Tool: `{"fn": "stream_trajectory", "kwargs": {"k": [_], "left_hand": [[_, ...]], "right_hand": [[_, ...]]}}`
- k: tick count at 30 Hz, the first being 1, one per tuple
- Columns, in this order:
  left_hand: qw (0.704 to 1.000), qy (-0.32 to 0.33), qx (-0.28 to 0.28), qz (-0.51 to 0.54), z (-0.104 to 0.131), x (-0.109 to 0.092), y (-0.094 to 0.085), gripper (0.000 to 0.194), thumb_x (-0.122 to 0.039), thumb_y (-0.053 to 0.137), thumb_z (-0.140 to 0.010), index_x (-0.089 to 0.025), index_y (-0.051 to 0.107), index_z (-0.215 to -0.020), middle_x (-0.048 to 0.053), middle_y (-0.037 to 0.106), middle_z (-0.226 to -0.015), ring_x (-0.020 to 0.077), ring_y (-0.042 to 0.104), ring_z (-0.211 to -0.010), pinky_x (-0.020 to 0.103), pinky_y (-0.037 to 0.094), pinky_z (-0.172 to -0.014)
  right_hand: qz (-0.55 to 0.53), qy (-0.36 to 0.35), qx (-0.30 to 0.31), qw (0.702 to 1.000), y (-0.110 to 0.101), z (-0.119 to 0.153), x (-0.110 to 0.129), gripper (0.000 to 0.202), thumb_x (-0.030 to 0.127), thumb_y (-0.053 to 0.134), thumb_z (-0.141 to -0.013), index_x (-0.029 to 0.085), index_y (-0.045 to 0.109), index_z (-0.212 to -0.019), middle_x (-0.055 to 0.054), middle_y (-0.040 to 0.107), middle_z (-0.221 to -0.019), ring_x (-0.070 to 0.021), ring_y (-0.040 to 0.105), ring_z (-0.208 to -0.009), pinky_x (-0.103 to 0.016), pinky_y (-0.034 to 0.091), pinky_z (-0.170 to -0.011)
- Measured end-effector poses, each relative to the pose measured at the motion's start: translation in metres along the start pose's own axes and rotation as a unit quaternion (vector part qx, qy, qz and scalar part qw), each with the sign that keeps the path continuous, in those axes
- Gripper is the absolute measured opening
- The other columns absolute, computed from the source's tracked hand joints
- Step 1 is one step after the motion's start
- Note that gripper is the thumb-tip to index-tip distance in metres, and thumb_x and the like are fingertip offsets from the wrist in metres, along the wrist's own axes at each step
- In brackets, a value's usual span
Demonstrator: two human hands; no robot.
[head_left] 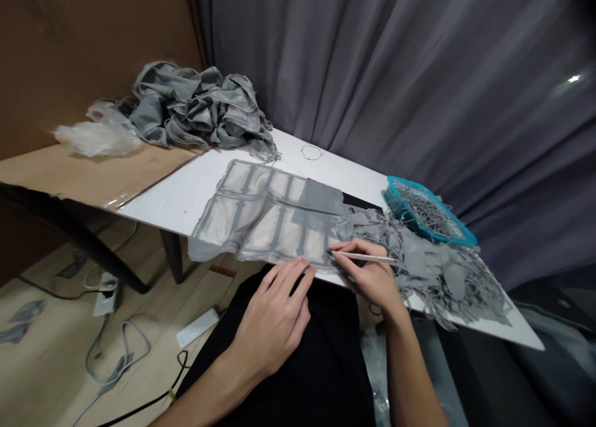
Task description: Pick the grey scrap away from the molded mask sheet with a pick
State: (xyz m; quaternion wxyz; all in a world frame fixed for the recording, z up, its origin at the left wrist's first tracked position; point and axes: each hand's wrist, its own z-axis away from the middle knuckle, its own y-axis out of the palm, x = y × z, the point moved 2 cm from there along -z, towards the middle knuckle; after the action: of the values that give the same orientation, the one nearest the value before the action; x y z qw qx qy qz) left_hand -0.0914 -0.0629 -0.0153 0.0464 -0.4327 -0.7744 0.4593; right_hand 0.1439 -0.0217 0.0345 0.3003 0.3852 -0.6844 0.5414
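A grey fabric sheet (pixel 267 213) with pale rectangular panels lies over the front edge of the white table. My left hand (pixel 282 309) rests flat, palm down, with its fingertips on the sheet's near edge. Closed in a pinch, my right hand (pixel 370 269) holds a slim white pen-like tool (pixel 365 257); its dark tip is over the sheet's right part. I cannot make out the tool's exact kind. Just right of this hand spreads a tangled heap of grey fabric scraps (pixel 433 269).
A blue plastic basket (pixel 459 233) of thin grey strips stands at the back right. Crumpled grey fabric (pixel 200 107) is piled at the back left, beside clear plastic wrap (pixel 100 132). A thin dark loop (pixel 311 152) lies on the white table (pixel 162 197). Cables and a power strip (pixel 106 295) are on the floor.
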Motion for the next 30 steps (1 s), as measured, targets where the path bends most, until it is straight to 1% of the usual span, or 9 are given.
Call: {"fn": "stream_trajectory", "kwargs": {"k": [2, 4, 7, 9, 13, 16, 19, 24, 30], "left_hand": [[1.0, 0.001, 0.005, -0.002, -0.001, -0.001, 0.001, 0.047, -0.015, 0.048, -0.11, -0.015, 0.063, -0.155, 0.013, 0.068, -0.161, 0.028, 0.059, -0.153, 0.048, 0.044, -0.131], [1.0, 0.001, 0.008, -0.005, -0.003, -0.002, 0.001, 0.047, -0.014, 0.048, -0.11, -0.014, 0.064, -0.154, 0.013, 0.068, -0.159, 0.0288, 0.06, -0.151, 0.048, 0.044, -0.13], [1.0, -0.009, 0.008, -0.008, -0.005, -0.004, 0.001, 0.048, -0.016, 0.048, -0.111, -0.013, 0.064, -0.155, 0.013, 0.069, -0.157, 0.0298, 0.062, -0.149, 0.048, 0.044, -0.128], [1.0, -0.011, 0.01, -0.003, -0.007, -0.006, 0.003, 0.05, -0.017, 0.049, -0.111, -0.014, 0.06, -0.16, 0.012, 0.068, -0.159, 0.0283, 0.06, -0.151, 0.047, 0.042, -0.129], [1.0, 0.009, 0.028, 0.007, -0.01, -0.009, 0.013, 0.057, -0.019, 0.049, -0.112, -0.016, 0.051, -0.168, 0.007, 0.061, -0.171, 0.0245, 0.052, -0.16, 0.044, 0.032, -0.137], [0.999, 0.008, 0.038, -0.002, -0.009, -0.008, 0.022, 0.059, -0.019, 0.05, -0.111, -0.016, 0.049, -0.17, 0.007, 0.059, -0.172, 0.0245, 0.05, -0.162, 0.043, 0.03, -0.138], [0.999, 0.004, 0.036, -0.002, -0.007, -0.006, 0.026, 0.06, -0.019, 0.052, -0.111, -0.017, 0.049, -0.17, 0.006, 0.058, -0.173, 0.0244, 0.049, -0.163, 0.042, 0.03, -0.138], [0.999, 0.008, 0.031, 0.001, -0.006, -0.005, 0.029, 0.061, -0.02, 0.054, -0.11, -0.016, 0.049, -0.171, 0.006, 0.058, -0.173, 0.0241, 0.05, -0.162, 0.042, 0.028, -0.138], [1.0, 0.003, 0.026, 0.0, -0.005, -0.005, 0.029, 0.059, -0.021, 0.056, -0.11, -0.018, 0.053, -0.168, 0.005, 0.06, -0.172, 0.0236, 0.051, -0.161, 0.042, 0.031, -0.138]], "right_hand": [[0.001, 0.007, 0.002, 1.0, -0.006, 0.004, 0.0, 0.021, 0.041, 0.084, -0.096, 0.025, 0.08, -0.082, -0.011, 0.089, -0.108, -0.0324, 0.085, -0.101, -0.045, 0.066, -0.092], [0.002, 0.011, 0.01, 1.0, -0.009, 0.005, 0.0, 0.022, 0.042, 0.085, -0.096, 0.024, 0.08, -0.084, -0.012, 0.089, -0.109, -0.0329, 0.085, -0.102, -0.045, 0.067, -0.092], [0.007, 0.003, 0.024, 1.0, -0.005, 0.004, 0.002, 0.02, 0.041, 0.085, -0.096, 0.025, 0.081, -0.086, -0.011, 0.089, -0.109, -0.0321, 0.085, -0.101, -0.045, 0.067, -0.093], [0.016, -0.008, 0.03, 0.999, -0.002, 0.003, 0.002, 0.018, 0.04, 0.085, -0.096, 0.025, 0.082, -0.086, -0.01, 0.089, -0.109, -0.0314, 0.085, -0.102, -0.044, 0.067, -0.093], [0.028, -0.025, 0.034, 0.999, 0.001, 0.004, 0.0, 0.014, 0.036, 0.084, -0.097, 0.025, 0.084, -0.088, -0.009, 0.089, -0.109, -0.03, 0.086, -0.102, -0.042, 0.067, -0.094], [0.031, -0.035, 0.035, 0.998, 0.0, 0.007, -0.002, 0.012, 0.033, 0.084, -0.098, 0.024, 0.083, -0.089, -0.009, 0.089, -0.11, -0.0299, 0.086, -0.103, -0.041, 0.067, -0.093], [0.038, -0.049, 0.036, 0.997, 0.0, 0.009, -0.004, 0.011, 0.03, 0.083, -0.099, 0.024, 0.082, -0.089, -0.009, 0.089, -0.112, -0.0293, 0.086, -0.103, -0.041, 0.067, -0.094], [0.082, -0.105, 0.032, 0.991, 0.001, 0.012, -0.002, 0.011, 0.027, 0.079, -0.103, 0.025, 0.081, -0.092, -0.007, 0.089, -0.111, -0.0275, 0.086, -0.1, -0.04, 0.067, -0.094], [0.156, -0.204, 0.028, 0.966, 0.007, 0.017, 0.001, 0.011, 0.021, 0.069, -0.109, 0.027, 0.077, -0.103, -0.008, 0.088, -0.114, -0.0258, 0.085, -0.1, -0.038, 0.067, -0.09]]}}
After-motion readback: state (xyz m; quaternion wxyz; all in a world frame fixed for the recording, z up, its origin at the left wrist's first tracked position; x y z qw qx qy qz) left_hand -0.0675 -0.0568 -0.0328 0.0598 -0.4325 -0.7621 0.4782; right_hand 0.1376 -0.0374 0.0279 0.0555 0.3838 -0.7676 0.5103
